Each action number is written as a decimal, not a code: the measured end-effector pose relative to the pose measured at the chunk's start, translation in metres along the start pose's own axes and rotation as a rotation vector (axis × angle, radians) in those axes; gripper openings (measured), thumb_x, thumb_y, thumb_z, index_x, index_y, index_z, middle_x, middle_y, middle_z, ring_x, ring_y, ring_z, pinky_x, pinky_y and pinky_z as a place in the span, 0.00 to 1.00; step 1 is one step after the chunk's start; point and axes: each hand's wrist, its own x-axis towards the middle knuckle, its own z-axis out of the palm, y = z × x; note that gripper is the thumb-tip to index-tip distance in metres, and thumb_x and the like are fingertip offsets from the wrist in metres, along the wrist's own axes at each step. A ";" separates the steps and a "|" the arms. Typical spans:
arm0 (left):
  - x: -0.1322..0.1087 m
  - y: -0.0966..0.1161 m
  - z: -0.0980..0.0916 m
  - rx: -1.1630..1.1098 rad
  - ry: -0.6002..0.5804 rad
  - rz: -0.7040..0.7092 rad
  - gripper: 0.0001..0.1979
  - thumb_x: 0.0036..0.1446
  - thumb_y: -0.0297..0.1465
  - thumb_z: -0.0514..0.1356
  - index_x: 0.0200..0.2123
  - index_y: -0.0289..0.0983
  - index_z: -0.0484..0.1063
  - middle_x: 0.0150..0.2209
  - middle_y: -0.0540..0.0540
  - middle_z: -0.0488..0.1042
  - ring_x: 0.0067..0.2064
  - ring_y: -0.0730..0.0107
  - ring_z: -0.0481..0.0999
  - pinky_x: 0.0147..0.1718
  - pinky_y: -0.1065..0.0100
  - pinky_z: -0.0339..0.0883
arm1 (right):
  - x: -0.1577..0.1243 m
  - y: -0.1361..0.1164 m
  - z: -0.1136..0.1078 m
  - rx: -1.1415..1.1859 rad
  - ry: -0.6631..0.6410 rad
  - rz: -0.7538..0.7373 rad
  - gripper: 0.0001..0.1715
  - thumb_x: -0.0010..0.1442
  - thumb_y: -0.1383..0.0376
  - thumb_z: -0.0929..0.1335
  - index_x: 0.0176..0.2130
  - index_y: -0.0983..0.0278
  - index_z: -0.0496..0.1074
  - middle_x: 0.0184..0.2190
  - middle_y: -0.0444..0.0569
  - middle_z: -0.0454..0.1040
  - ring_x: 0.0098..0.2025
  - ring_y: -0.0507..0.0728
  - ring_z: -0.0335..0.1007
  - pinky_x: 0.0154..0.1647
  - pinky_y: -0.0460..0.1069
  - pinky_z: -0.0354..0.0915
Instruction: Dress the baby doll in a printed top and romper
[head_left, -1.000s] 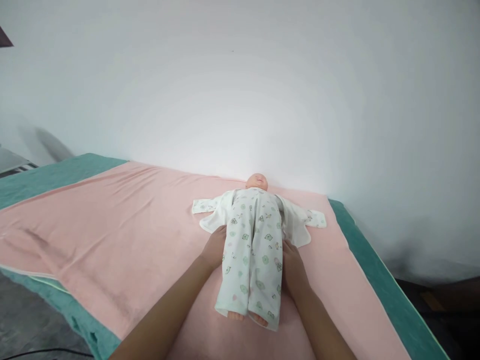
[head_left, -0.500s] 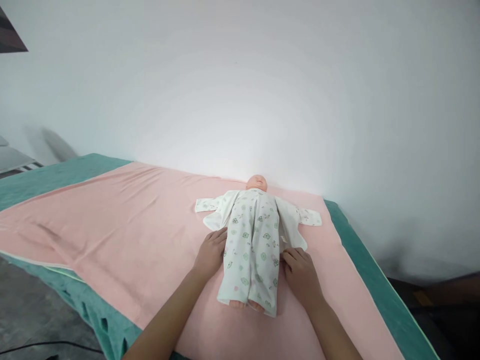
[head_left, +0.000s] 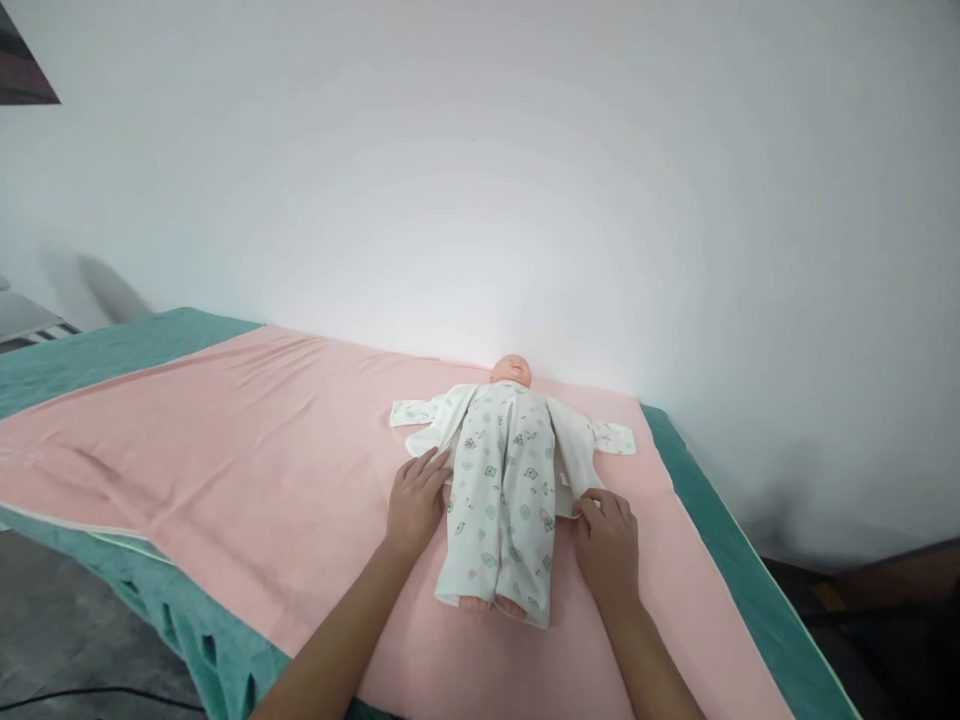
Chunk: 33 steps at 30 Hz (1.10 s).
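Doll point(head_left: 511, 372) lies face up on a pink sheet point(head_left: 247, 450), its head close to the white wall point(head_left: 480, 180) and its feet toward the camera. It wears white printed trousers point(head_left: 502, 510), and an open jacket point(head_left: 581, 455) of the same cloth is spread under it, sleeves out to either side. The doll has kept its place since a second ago; only the hands have moved. Back then both lay pressed along the doll's legs, fingers tucked against the trousers. Now they have drawn away from the legs and up toward the doll's waist. The left hand point(head_left: 414, 503) rests open and flat, fingers spread, just beside the doll's hip on the left, its fingertips touching the lower edge of the jacket flap there. The right hand point(head_left: 609, 545) sits on the doll's other side, with fingers curled together and pinched on the hem of that flap. The two hands are well apart, the doll's legs between them. A teal cover point(head_left: 724, 530) shows beyond the sheet's edge, right of the doll
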 end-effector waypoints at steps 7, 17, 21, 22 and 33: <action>-0.014 0.023 -0.016 -0.181 -0.045 -0.139 0.19 0.62 0.26 0.47 0.51 0.41 0.71 0.55 0.44 0.72 0.59 0.56 0.66 0.54 0.53 0.61 | -0.001 0.003 0.004 0.072 -0.070 0.052 0.12 0.52 0.78 0.61 0.27 0.62 0.67 0.46 0.50 0.71 0.50 0.61 0.59 0.45 0.55 0.59; -0.092 0.068 -0.070 -0.666 -0.330 -0.663 0.09 0.57 0.37 0.54 0.38 0.38 0.68 0.30 0.50 0.67 0.32 0.68 0.69 0.33 0.69 0.64 | -0.002 0.008 0.010 0.159 -0.075 0.070 0.15 0.50 0.80 0.60 0.28 0.62 0.67 0.46 0.50 0.71 0.51 0.61 0.59 0.46 0.55 0.61; -0.090 0.082 -0.069 -0.481 -0.406 -0.674 0.07 0.55 0.36 0.56 0.32 0.39 0.66 0.27 0.52 0.65 0.29 0.69 0.66 0.30 0.70 0.59 | -0.001 0.008 0.010 0.180 -0.066 0.077 0.15 0.50 0.80 0.59 0.27 0.62 0.67 0.45 0.50 0.71 0.50 0.61 0.59 0.47 0.56 0.61; -0.088 0.084 -0.067 -0.455 -0.392 -0.675 0.06 0.55 0.36 0.55 0.31 0.40 0.66 0.27 0.51 0.66 0.29 0.69 0.66 0.30 0.69 0.59 | -0.002 0.008 0.010 0.183 -0.063 0.078 0.15 0.50 0.80 0.59 0.28 0.62 0.67 0.44 0.50 0.71 0.50 0.61 0.59 0.47 0.56 0.61; -0.119 0.087 -0.060 -0.584 -0.298 -0.599 0.08 0.53 0.39 0.59 0.27 0.42 0.69 0.25 0.49 0.70 0.27 0.67 0.67 0.26 0.69 0.60 | 0.001 0.009 0.008 0.105 -0.019 0.211 0.15 0.56 0.73 0.60 0.37 0.62 0.73 0.45 0.54 0.70 0.49 0.63 0.61 0.45 0.57 0.60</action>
